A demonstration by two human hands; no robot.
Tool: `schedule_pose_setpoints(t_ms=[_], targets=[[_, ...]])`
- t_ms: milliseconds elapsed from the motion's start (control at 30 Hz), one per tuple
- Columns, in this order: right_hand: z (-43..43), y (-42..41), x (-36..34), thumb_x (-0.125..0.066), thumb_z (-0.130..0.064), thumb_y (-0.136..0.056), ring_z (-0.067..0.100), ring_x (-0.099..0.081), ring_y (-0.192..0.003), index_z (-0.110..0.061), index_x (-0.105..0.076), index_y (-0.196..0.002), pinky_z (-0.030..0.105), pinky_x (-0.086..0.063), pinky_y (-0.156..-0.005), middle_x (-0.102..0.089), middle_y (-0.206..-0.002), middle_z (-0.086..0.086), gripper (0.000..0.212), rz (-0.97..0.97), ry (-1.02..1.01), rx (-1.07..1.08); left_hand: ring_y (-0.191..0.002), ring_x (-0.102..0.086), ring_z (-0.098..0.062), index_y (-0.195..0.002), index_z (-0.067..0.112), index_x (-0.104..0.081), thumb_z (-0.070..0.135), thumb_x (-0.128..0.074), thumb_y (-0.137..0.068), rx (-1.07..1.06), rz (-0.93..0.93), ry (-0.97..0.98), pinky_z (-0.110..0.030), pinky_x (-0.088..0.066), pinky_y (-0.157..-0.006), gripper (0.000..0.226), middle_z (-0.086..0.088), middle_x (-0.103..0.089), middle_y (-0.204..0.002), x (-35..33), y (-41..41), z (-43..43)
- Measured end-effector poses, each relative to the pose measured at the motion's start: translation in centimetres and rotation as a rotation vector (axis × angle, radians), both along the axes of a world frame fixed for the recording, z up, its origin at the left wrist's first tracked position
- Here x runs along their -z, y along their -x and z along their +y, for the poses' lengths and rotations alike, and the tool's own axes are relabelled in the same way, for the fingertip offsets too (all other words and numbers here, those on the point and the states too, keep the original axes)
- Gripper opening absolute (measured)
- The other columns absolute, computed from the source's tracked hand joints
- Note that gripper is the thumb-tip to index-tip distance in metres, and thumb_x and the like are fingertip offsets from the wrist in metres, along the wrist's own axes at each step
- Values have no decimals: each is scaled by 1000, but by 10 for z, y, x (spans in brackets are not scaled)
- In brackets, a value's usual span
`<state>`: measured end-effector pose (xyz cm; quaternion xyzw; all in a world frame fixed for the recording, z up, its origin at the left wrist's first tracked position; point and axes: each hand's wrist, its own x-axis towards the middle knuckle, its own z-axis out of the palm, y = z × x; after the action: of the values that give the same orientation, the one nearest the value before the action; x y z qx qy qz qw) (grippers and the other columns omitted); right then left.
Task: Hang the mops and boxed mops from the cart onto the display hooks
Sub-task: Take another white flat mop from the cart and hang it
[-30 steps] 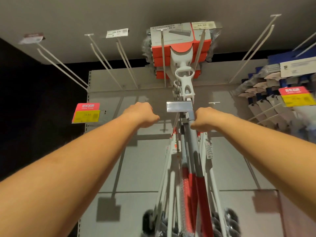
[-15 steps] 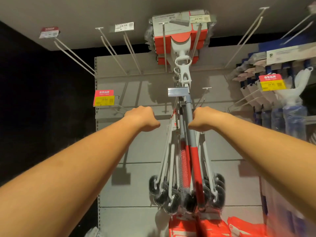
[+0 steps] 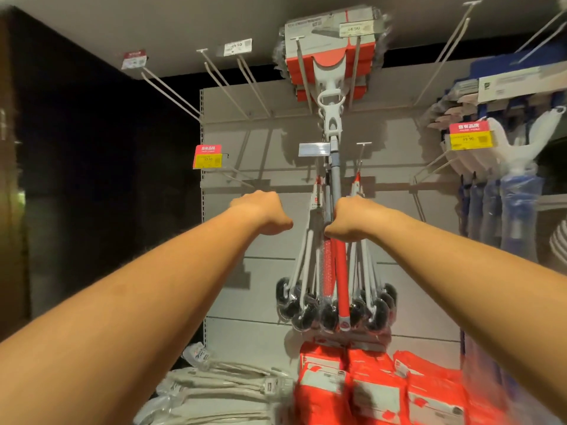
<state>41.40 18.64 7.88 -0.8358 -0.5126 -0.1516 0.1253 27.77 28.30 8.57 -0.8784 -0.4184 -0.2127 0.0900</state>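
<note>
A mop with a grey and red handle (image 3: 341,271) hangs down from the top hooks. Its head sits in a red and grey box (image 3: 329,41) up near the ceiling, with more such boxes stacked behind it. My right hand (image 3: 346,222) is closed around the handle where grey turns to red. My left hand (image 3: 260,213) is a fist just left of the handle, apart from it; nothing shows in it. Empty long display hooks (image 3: 227,84) jut out at the upper left, and more hooks (image 3: 441,59) at the upper right.
Brushes with black heads (image 3: 294,302) hang in a bunch behind the mop handle. Red packs (image 3: 368,388) and white wrapped items (image 3: 221,391) lie on the lower shelf. Blue bagged mops (image 3: 509,210) hang at the right. A dark wall closes the left side.
The view has tilted down, bringing the lower shelf goods into sight. Both hands have come lower along the mop handle, the right one still on it.
</note>
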Motion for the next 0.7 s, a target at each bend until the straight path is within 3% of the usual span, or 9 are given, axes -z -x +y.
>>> schedule_pose_setpoints(t_ms=[300, 400, 533, 700], targets=[[-46, 64, 32, -53, -25, -89, 23, -58, -78, -11, -56, -89, 31, -49, -66, -55, -80, 4, 14, -43, 68, -184, -84, -61, -20, -102, 16, -64, 44, -53, -90, -165, 24, 98, -33, -52, -76, 32, -2, -64, -93, 45, 78, -68], [-48, 102, 39, -52, -24, -89, 25, -57, -82, -12, -58, -94, 32, -47, -68, -56, -88, 6, 15, -44, 66, -252, -86, -59, -18, -104, 18, -62, 47, -53, -91, -239, 12, 131, -32, -50, -75, 33, 0, -63, -97, 54, 120, -82], [-42, 165, 51, -51, -22, -86, 27, -56, -79, -12, -52, -79, 32, -44, -65, -52, -78, 5, 12, -20, 84, -352, -88, -57, -21, -110, 17, -61, 46, -50, -91, -372, 45, 161, -33, -44, -73, 36, 0, -62, -102, 67, 192, -94], [-35, 258, 70, -51, -31, -89, 25, -55, -82, -15, -55, -94, 32, -45, -69, -53, -85, 4, 17, -5, 110, -494, -92, -60, -24, -110, 17, -60, 47, -49, -91, -509, 57, 228, -39, -51, -87, 37, -1, -61, -98, 85, 293, -106]])
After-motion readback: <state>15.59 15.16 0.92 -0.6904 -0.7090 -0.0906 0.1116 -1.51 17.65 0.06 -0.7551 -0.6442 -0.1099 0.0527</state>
